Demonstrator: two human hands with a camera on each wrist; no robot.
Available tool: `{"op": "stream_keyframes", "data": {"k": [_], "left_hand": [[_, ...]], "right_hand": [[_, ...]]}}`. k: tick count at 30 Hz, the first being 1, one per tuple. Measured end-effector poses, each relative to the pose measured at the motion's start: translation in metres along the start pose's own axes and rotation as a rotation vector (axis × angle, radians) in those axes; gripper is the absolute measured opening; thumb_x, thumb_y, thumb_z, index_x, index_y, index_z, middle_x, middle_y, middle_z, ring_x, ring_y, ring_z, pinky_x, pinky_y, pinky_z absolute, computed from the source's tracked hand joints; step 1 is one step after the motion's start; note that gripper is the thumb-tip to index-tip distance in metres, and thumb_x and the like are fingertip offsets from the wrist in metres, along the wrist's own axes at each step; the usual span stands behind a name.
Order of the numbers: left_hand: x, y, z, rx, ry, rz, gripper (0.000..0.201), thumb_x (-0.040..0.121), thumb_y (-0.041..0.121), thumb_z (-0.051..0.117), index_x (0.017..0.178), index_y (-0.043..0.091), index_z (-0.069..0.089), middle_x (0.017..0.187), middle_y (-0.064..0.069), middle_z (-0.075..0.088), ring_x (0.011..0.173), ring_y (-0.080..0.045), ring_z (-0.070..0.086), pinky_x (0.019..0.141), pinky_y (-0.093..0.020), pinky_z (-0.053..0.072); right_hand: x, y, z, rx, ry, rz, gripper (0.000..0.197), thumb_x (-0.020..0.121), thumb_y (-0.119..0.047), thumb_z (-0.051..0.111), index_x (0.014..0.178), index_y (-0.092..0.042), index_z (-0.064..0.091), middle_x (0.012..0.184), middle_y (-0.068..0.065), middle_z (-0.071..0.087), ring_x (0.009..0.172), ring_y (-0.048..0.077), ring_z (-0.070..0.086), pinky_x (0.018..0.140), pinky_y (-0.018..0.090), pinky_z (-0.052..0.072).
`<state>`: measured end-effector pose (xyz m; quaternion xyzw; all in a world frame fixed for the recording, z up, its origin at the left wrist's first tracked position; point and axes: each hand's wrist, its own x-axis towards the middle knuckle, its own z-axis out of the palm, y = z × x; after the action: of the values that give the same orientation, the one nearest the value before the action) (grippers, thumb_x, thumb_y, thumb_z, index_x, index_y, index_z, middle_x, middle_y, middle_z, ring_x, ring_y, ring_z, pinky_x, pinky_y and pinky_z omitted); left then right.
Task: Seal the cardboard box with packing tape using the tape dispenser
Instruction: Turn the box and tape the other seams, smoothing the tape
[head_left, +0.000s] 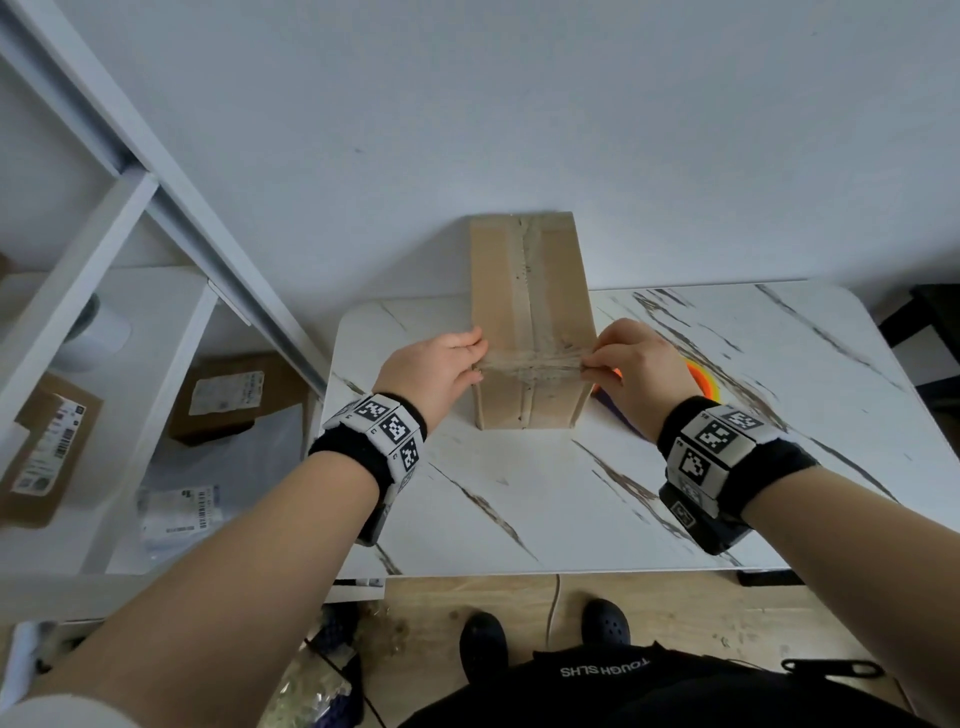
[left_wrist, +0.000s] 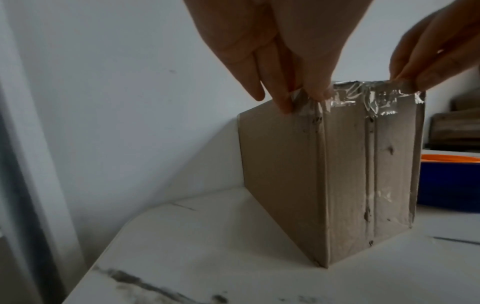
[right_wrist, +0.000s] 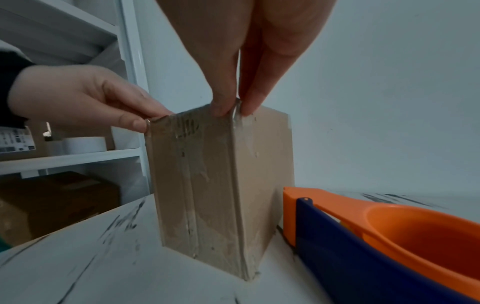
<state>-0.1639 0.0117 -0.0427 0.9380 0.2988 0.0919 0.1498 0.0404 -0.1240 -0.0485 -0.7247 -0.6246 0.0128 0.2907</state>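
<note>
- Pinching a crinkly strip of packing tape (head_left: 530, 361) at both ends: left hand (head_left: 441, 366) has its fingers (left_wrist: 315, 92) closed on one end at the box's left top edge, right hand (head_left: 636, 364) grips the other end at the right edge.
- The cardboard box (head_left: 530, 291) stands on the tabletop (head_left: 519, 493), back end by the wall, with a lengthwise strip already down its top seam.
- My guess: this is a cross strip going on near the front edge. Next move calls for pulling it flat and pressing the ends down the sides.
- The tape dispenser (right_wrist: 376, 232), orange and blue, lies just right of the box, mostly hidden behind the right hand in the head view.
- Can't tell how well the tape is stuck; it looks wrinkled.
</note>
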Motion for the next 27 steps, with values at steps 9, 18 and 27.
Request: {"op": "stream_keyframes", "data": {"k": [9, 18, 27], "left_hand": [[-0.008, 0.013, 0.0, 0.131, 0.044, 0.169, 0.037, 0.073, 0.022, 0.076, 0.106, 0.008, 0.071, 0.113, -0.008, 0.07, 0.095, -0.029, 0.068, 0.091, -0.047, 0.051], [-0.021, 0.034, 0.002, 0.15, 0.082, 0.379, 0.03, 0.075, 0.034, 0.048, 0.073, 0.021, 0.075, 0.067, 0.002, 0.063, 0.076, -0.022, 0.065, 0.101, -0.032, 0.038], [-0.026, -0.008, -0.017, 0.177, -0.076, 0.007, 0.064, 0.085, 0.05, 0.054, 0.139, 0.019, 0.04, 0.148, 0.0, 0.038, 0.137, -0.022, 0.032, 0.114, -0.037, 0.023]], "right_hand": [[0.0, -0.002, -0.007, -0.013, -0.077, 0.039, 0.009, 0.073, 0.005, 0.065, 0.074, 0.005, 0.074, 0.083, 0.023, 0.065, 0.069, 0.038, 0.065, 0.066, 0.041, 0.056], [-0.003, -0.05, -0.009, -0.077, -0.254, 0.448, 0.059, 0.083, -0.047, 0.061, 0.129, -0.011, 0.054, 0.134, 0.015, 0.041, 0.125, 0.03, 0.038, 0.106, 0.032, 0.03], [-0.006, -0.069, 0.007, -0.086, -0.454, 0.343, 0.067, 0.073, -0.047, 0.068, 0.134, -0.029, 0.048, 0.157, 0.015, 0.0, 0.136, 0.039, 0.024, 0.11, 0.039, 0.028]]}}
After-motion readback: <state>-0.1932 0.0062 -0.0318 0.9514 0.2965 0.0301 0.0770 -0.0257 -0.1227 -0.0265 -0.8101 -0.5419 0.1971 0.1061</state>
